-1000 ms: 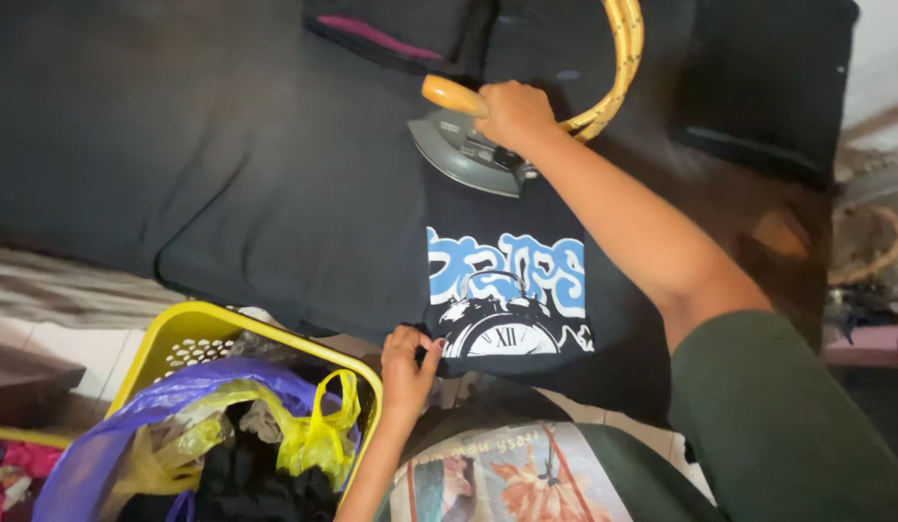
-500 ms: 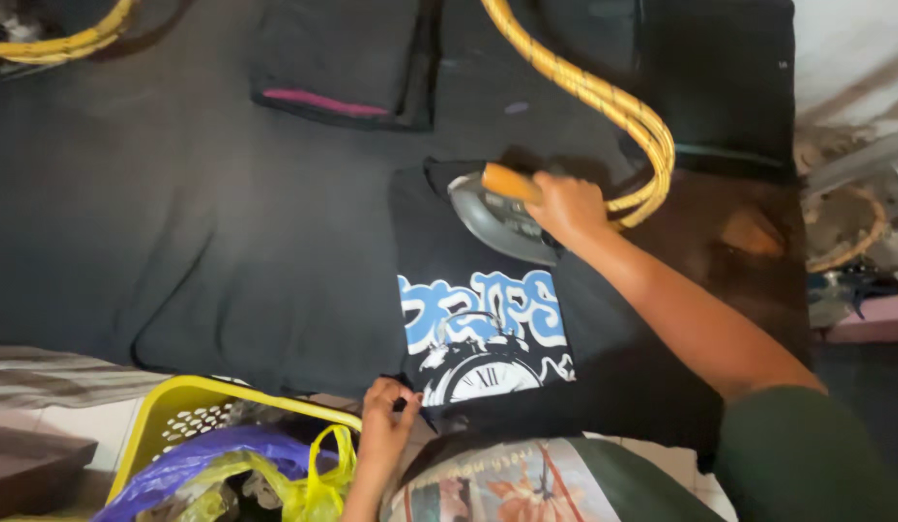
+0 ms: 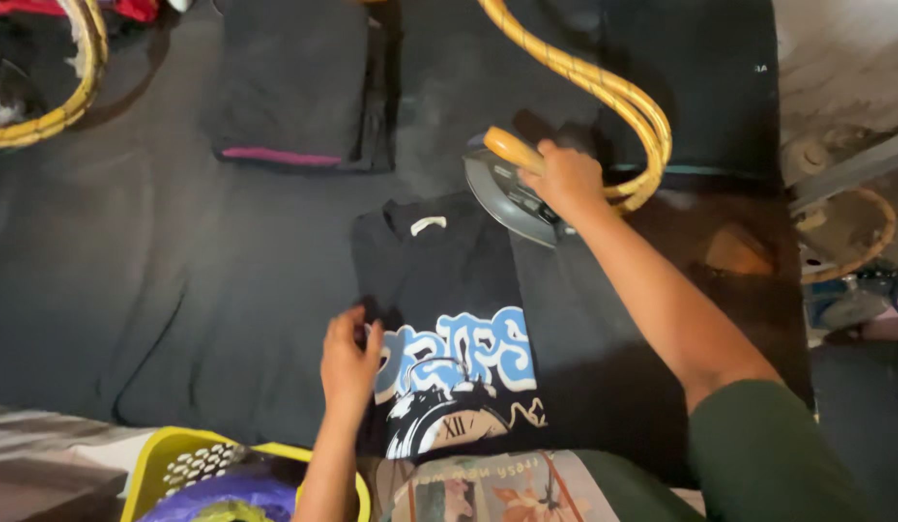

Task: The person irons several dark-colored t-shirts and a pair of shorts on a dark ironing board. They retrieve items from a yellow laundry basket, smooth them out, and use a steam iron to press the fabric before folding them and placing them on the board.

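Two hands: your right hand is clamped around the orange handle of the iron; your left hand lies flat on the black t-shirt, fingers slightly apart and pressing the cloth
Step in hand: ironing, as I judge it; the iron sits at the shirt's upper right, just beside the collar, while your left hand pins the left edge next to the blue and white print
Next move calls for: a steady glide of the soleplate over the plain black cloth, your left hand holding the fabric taut and staying well apart from the hot plate; mind the yellow cord looping right behind the iron so it does not drag across the shirt
Where the shirt is: spread face up on the dark padded surface, collar away from you, hem toward your body
How the shirt looks: black, folded lengthwise so only part of the print shows; white neck label visible; cloth fairly smooth
Nearby: a folded dark garment with a pink edge lies further up, well apart; a yellow basket stands at lower left
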